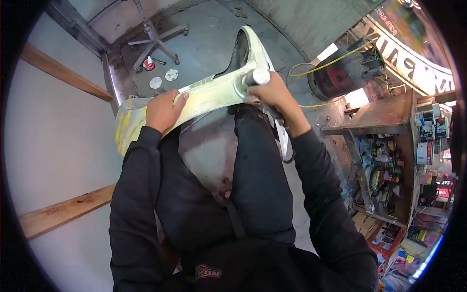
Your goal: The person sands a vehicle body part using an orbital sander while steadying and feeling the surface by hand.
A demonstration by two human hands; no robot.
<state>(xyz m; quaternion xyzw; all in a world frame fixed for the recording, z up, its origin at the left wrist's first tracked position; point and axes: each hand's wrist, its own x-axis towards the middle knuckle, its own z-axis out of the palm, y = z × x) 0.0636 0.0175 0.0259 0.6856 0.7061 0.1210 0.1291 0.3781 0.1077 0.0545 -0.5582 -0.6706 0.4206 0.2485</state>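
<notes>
A long curved panel (209,96), pale with whitish and yellow patches like body filler, lies across my thighs. My left hand (163,112) grips it near its left part, with the thumb on the top face and the other fingers over the far edge. My right hand (272,90) is wrapped round a round-headed sander (259,76), which sits against the panel's right part. The sander's pad is mostly hidden. At the right the panel bends into an upright arm with a dark opening.
A wheeled chair base (154,41) stands on the floor ahead. Near it lie two sanding discs (171,74) and a red-and-white can (149,63). To the right are a dark compressor tank (335,75), a yellow hose (311,73) and a wooden shelf (379,114) holding several cans.
</notes>
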